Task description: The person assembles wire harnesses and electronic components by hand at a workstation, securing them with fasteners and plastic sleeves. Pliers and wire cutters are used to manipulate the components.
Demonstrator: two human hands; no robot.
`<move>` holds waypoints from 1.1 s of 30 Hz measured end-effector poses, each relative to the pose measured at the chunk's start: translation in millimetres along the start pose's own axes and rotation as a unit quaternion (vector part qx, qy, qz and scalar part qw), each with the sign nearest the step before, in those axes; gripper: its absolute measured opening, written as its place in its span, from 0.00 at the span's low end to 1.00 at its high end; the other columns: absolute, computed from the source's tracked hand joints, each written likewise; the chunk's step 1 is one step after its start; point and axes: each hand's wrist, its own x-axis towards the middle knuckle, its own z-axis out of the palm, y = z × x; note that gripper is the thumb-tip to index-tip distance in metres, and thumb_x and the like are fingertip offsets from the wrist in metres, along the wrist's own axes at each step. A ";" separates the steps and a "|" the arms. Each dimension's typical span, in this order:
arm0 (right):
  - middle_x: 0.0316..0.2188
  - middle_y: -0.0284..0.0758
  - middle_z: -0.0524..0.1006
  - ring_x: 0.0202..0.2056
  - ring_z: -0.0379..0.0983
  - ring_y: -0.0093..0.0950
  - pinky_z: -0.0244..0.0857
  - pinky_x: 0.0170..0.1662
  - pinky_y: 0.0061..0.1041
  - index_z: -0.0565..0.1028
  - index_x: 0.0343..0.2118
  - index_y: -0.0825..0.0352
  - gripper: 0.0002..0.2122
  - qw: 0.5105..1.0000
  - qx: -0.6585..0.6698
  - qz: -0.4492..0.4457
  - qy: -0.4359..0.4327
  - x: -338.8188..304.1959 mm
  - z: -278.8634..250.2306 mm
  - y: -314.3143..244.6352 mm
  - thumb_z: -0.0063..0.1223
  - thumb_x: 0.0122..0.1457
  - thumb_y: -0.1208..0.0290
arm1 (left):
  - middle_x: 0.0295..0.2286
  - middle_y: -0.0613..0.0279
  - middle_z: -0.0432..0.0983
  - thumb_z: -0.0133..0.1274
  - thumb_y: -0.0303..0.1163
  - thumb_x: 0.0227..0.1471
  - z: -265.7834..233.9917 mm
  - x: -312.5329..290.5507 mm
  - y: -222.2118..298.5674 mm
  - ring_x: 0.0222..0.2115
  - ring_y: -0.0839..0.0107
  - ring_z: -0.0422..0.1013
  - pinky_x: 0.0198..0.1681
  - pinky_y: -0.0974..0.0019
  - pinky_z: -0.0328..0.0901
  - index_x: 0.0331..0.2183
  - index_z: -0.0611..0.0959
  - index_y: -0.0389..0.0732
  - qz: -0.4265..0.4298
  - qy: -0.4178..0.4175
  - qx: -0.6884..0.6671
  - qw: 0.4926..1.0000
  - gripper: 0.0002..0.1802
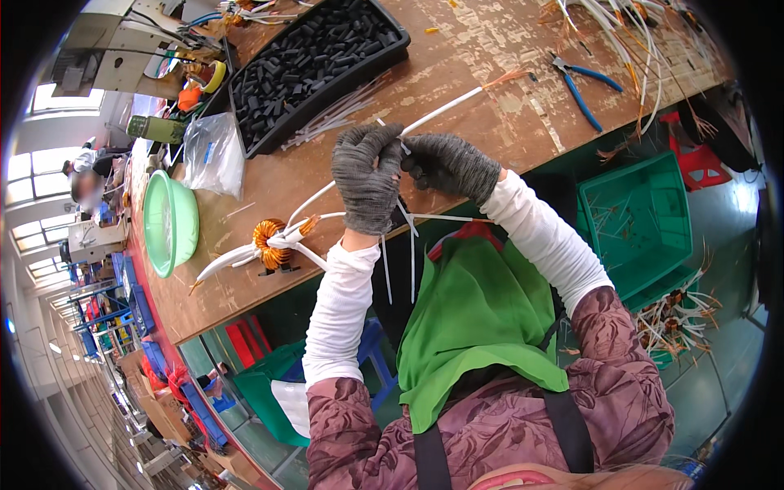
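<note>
Grey knitted gloves cover both hands, which meet over the front edge of the worn wooden table. My left hand (pixel 367 175) is closed around a white cable (pixel 445 111), whose frayed copper end points to the far right. Beside it, my right hand (pixel 451 166) has its fingers pinched close to the left fingertips; what they hold is mostly hidden. Thin white strips (pixel 412 261) hang down below the hands. To the left, a coil wound with copper wire (pixel 271 243) lies on the table, with thick white leads attached.
A black tray (pixel 318 100) of short black tubes stands at the back, with loose white strips (pixel 335 114) beside it. Blue-handled pliers (pixel 584 91) and white wire bundles (pixel 645 49) lie at the right. A pale green basin (pixel 171 224) stands left; a green crate (pixel 633 224) sits below the table.
</note>
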 end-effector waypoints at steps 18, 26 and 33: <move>0.19 0.29 0.74 0.22 0.68 0.15 0.64 0.27 0.17 0.77 0.31 0.69 0.10 0.919 -0.360 -0.160 -0.002 -36.8 7.5 -9.2 0.58 0.50 0.67 | 0.27 0.61 0.72 0.54 0.21 0.31 -18.9 -17.0 -4.6 0.31 0.61 0.68 0.36 0.62 0.62 0.32 0.80 0.41 0.162 -0.169 0.025 0.972 0.18; 0.17 0.32 0.73 0.22 0.67 0.16 0.63 0.28 0.20 0.77 0.29 0.67 0.07 0.867 -0.403 -0.288 -0.058 -59.4 24.3 20.1 0.56 0.50 0.69 | 0.26 0.63 0.72 0.56 0.28 0.30 0.9 -21.0 -13.1 0.31 0.62 0.67 0.38 0.58 0.58 0.28 0.81 0.47 0.209 -0.106 0.123 0.964 0.14; 0.15 0.38 0.68 0.21 0.64 0.19 0.60 0.26 0.24 0.73 0.23 0.67 0.07 0.846 -0.500 -0.186 -0.010 -101.7 22.2 -16.2 0.52 0.52 0.69 | 0.30 0.58 0.73 0.53 0.26 0.37 2.6 -9.7 -9.0 0.33 0.57 0.68 0.38 0.58 0.59 0.33 0.80 0.42 0.051 -0.205 0.058 0.976 0.14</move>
